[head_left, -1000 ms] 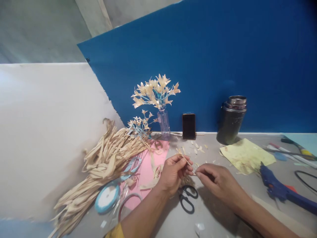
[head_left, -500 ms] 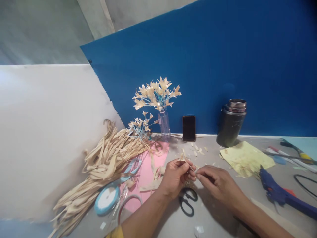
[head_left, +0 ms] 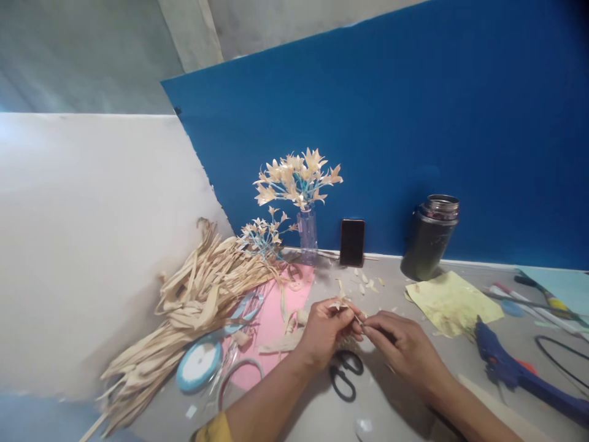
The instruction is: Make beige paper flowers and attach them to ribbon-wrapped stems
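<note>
A pale husk flower point(head_left: 340, 302) on a thin stem, pinched by left hand point(head_left: 324, 328) and right hand point(head_left: 398, 347).

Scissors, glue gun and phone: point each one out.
scissors point(head_left: 340, 369), head view, black handle loops.
glue gun point(head_left: 496, 357), head view, blue body.
phone point(head_left: 352, 242), head view, dark screen.

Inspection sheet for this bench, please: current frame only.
Surface: grey table, littered with pale scraps.
Job's things: straw flower on thin stem; scissors close to the hands.
Clutter: dried leaf strips, ribbon spool, pink paper, yellow paper, glue gun, flask, phone, vase of flowers, pens.
Hands: left hand pinches the flower; right hand pinches its stem end.
Cables: black cable loops at right edge.
Surroundings: blue board behind, white board at left.
</note>
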Available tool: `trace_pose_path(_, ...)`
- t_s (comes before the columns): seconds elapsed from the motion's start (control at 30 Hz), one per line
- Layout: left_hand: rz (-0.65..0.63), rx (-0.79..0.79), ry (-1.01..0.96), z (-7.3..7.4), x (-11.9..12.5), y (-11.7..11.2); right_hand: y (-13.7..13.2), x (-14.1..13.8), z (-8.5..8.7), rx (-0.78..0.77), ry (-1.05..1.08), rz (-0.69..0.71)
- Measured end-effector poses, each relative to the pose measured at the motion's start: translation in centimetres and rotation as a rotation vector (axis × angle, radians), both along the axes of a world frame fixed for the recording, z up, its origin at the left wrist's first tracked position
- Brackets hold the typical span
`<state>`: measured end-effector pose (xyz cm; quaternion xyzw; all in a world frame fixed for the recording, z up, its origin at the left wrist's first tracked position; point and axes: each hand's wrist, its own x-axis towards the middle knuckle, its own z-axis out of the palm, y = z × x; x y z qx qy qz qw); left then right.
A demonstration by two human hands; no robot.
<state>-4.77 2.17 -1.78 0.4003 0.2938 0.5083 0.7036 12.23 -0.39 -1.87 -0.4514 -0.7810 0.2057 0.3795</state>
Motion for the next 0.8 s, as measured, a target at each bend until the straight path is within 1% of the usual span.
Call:
trace_pose_path(0.23,-0.025,-0.122,-0.11,-0.1,0.1,0.0,0.3,0.1,-0.2,0.007,0.02,-0.008)
trace_pose_path(0.37,-0.001,-0.137,-0.11,-0.3,0.2,-0.1,0.2,0.1,-0.1,0.007,-0.004,-0.018)
trace_pose_path(0.47,0.073,-0.166,-0.101,0.0,-0.3,0.5,0.1,0.1,0.2,-0.019,-0.065,-0.016)
trace_pose_path(0.53,0.186,-0.173,-0.117,0.5,-1.0,1.3,0.3,0.3,0.4,-0.054,-0.098,-0.035)
trace_pose_path(0.6,0.3,-0.147,-0.123,0.9,-1.7,2.1,0.7,0.7,0.5,-0.102,-0.107,-0.108)
trace_pose_path(0.67,0.333,-0.128,-0.089,0.9,-2.1,2.6,1.4,1.6,0.6,-0.144,-0.085,-0.225)
trace_pose_path(0.73,0.277,-0.131,-0.005,0.7,-2.0,2.5,2.2,2.6,0.6,-0.181,-0.038,-0.332)
trace_pose_path(0.8,0.196,-0.139,0.097,0.3,-1.6,2.1,3.0,3.7,0.6,-0.221,0.017,-0.407)
